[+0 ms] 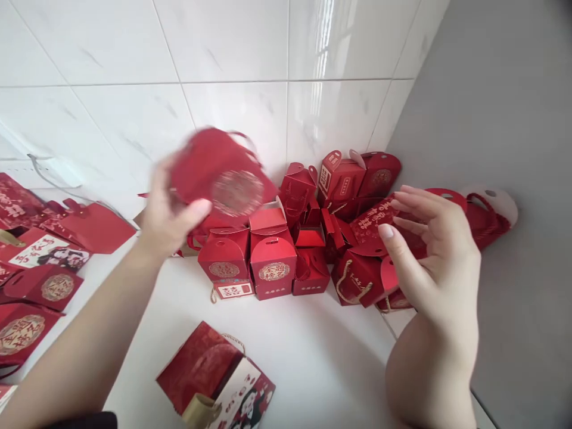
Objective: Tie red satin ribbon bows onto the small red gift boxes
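My left hand (pixel 167 202) grips a red gift box (pixel 223 173) with a round gold emblem, blurred by motion. It is held up above a row of red boxes. My right hand (pixel 438 244) is raised with its fingers apart and nothing in it, in front of the boxes on the right. Below stand red gift boxes with gold emblems, among them one box (pixel 273 268) beside another (pixel 223 265). A box with a cartoon couple (pixel 223 375) and a rope handle lies tilted on the white surface nearest to me.
More red boxes (pixel 56 286) lie at the left, some flattened. Several boxes (pixel 342 179) are heaped against the tiled wall (pixel 232 42). A grey panel (pixel 518 119) borders the right side. A cable (pixel 58 182) runs from a power strip at the left.
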Demonstrator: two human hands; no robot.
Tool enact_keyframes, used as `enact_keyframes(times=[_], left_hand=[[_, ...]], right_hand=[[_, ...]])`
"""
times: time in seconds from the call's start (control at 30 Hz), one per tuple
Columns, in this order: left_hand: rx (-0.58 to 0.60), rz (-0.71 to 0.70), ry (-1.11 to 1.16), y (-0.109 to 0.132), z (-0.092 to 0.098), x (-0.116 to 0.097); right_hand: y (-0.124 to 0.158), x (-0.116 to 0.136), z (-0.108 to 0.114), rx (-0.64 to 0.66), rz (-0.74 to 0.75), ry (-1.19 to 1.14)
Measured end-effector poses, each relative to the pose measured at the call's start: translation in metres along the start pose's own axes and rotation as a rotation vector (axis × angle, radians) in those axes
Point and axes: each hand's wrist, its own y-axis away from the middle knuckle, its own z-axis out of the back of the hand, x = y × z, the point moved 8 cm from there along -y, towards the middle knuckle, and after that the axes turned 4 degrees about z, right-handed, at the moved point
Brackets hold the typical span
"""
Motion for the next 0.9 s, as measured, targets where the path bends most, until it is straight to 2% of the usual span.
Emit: enact_keyframes(times=[0.07, 0.13, 0.17, 0.27, 0.37, 0.43, 0.53, 0.63, 0.7, 0.8, 0.9], left_hand=[[0.275, -0.041, 0.144, 0.010, -0.055, -0.037], [0.459, -0.082, 0.172, 0.021, -0.099, -0.065], [0.511, -0.100, 0.149, 0.024, -0.116, -0.073], [0.661, -0.153, 0.043, 0.028, -0.159, -0.079], [0.767, -0.185, -0.132, 0.026, -0.184, -0.062], [0.838, -0.184, -0.258, 0.024, -0.191, -0.047], [0.952, -0.154, -0.350, 0.026, -0.191, -0.032], [0.954, -0.169, -0.366, 0.025, -0.189, -0.034], [0.916, -0.231, -0.393, 0.028, -0.189, -0.040], [0.856, -0.314, -0.419, 0.038, -0.184, -0.052], [0.737, -0.314, -0.389, 0.051, -0.154, -0.065]], right_hand=[[0.000, 0.003, 0.003, 0.015, 0.005, -0.002], [0.001, 0.004, 0.005, 0.036, -0.003, -0.018], [0.001, 0.004, 0.006, 0.046, -0.008, -0.022], [0.001, 0.001, 0.008, 0.070, -0.018, -0.016], [0.002, -0.005, 0.007, 0.120, -0.017, 0.003], [0.004, -0.013, -0.001, 0.235, -0.039, 0.030], [0.015, -0.029, -0.025, 0.506, -0.108, 0.083], [0.029, -0.045, -0.051, 0.744, -0.172, 0.176], [0.036, -0.053, -0.068, 0.849, -0.183, 0.285], [0.039, -0.054, -0.089, 0.891, -0.145, 0.458], [0.039, -0.047, -0.103, 0.830, -0.080, 0.564]])
